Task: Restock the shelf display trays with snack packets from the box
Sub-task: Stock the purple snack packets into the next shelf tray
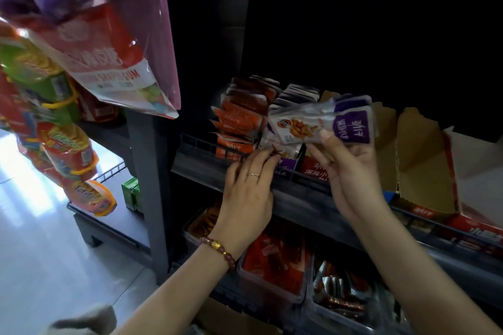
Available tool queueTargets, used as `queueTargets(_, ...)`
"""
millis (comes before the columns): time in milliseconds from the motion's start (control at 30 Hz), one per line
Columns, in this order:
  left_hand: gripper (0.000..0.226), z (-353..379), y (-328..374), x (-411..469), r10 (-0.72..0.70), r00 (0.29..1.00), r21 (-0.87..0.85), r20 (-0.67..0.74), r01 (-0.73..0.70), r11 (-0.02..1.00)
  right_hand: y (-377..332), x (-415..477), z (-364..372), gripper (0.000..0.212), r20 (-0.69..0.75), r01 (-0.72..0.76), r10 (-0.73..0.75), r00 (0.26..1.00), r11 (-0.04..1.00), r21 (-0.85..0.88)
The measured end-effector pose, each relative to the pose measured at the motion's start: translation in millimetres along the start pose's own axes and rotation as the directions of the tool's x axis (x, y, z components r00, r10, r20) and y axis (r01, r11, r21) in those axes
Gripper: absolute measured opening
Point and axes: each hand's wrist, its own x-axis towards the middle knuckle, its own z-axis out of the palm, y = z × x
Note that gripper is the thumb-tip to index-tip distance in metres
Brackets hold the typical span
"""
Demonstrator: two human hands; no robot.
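Purple-white packets point(324, 119) gripped in right hand point(351, 171), above left hand point(247, 190).

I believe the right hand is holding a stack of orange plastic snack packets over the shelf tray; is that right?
Not quite: the head view shows the right hand holding purple-and-white plastic snack packets over the shelf tray.

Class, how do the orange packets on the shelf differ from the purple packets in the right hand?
The orange packets stand on the shelf; the purple packets are a bunch gripped by the right hand above it. The orange packets sit roughly upright; the purple packets are turned sideways. Both are flat pouches.
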Motion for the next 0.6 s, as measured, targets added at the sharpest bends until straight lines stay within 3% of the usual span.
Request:
queueTargets(200, 0.062, 7, -1, 0, -0.017, 1.0, 0.126, 0.022, 0.014, 0.992, 19, -1, -3, 0.059, -0.014, 0.043, -0.044, 0.999, 0.999, -0.019)
queueTargets(367, 0.056, 9, -4, 2, 0.004, 1.0, 0.165, -0.029, 0.0, 0.986, 25, 0, -2, 0.034, 0.039, 0.186, -0.183, 0.982, 0.936, -0.297)
queueTargets(600, 0.057, 5, -7, 2, 0.007, 1.0, 0.187, 0.002, -0.008, 0.982, 18, 2, 4, 0.03, 0.124, 0.261, -0.23, 0.965, 0.839, -0.478)
